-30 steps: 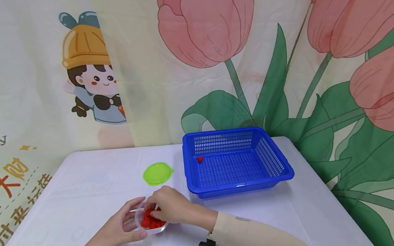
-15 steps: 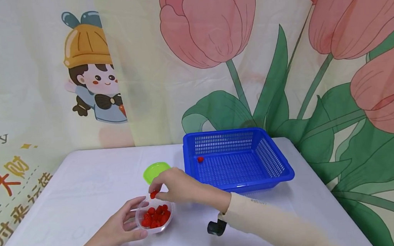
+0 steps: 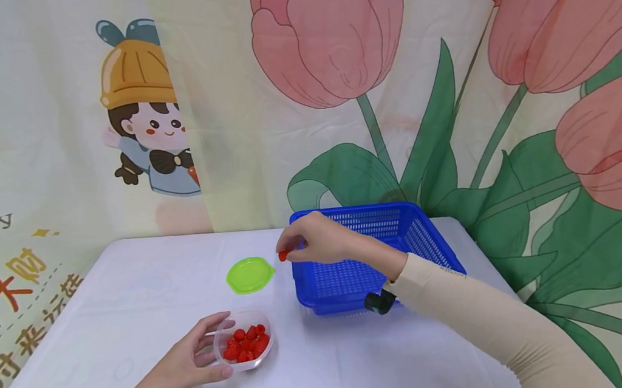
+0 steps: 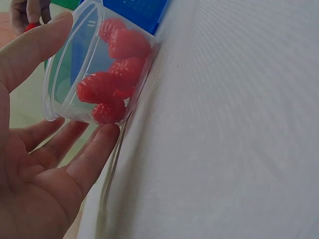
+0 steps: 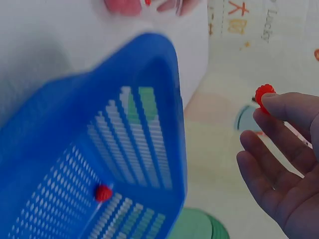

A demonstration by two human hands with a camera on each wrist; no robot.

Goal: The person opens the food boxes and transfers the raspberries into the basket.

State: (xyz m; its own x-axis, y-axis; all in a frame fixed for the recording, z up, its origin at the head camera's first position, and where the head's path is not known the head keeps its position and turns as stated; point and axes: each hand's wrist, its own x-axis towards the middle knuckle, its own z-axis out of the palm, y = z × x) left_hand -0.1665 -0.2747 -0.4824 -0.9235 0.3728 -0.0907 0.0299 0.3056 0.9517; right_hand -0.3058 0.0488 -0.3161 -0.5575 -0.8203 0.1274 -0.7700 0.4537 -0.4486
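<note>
My right hand [image 3: 317,239] is raised over the left end of the blue plastic basket [image 3: 363,302]. Thumb and forefinger pinch a red raspberry [image 5: 264,94], while the other fingers are spread loosely in the right wrist view. Inside the basket lies a single raspberry [image 5: 103,193], hidden behind the hand in the head view. My left hand [image 3: 192,355] holds a clear plastic tub [image 3: 252,315] from its left side, thumb near the rim and fingers along the wall. Several raspberries [image 4: 122,74] are piled in the tub, which stands on the table.
A green lid [image 3: 250,275] lies flat on the white table [image 3: 149,292], between tub and basket on the left. Behind the table hangs a printed curtain [image 3: 229,133] with tulips and a cartoon figure. A black wrist camera [image 3: 380,302] sticks out below the right sleeve.
My right hand has lifted a raspberry out of the tub and carried it up and right to the basket's left end. The left hand and the tub have stayed in place.
</note>
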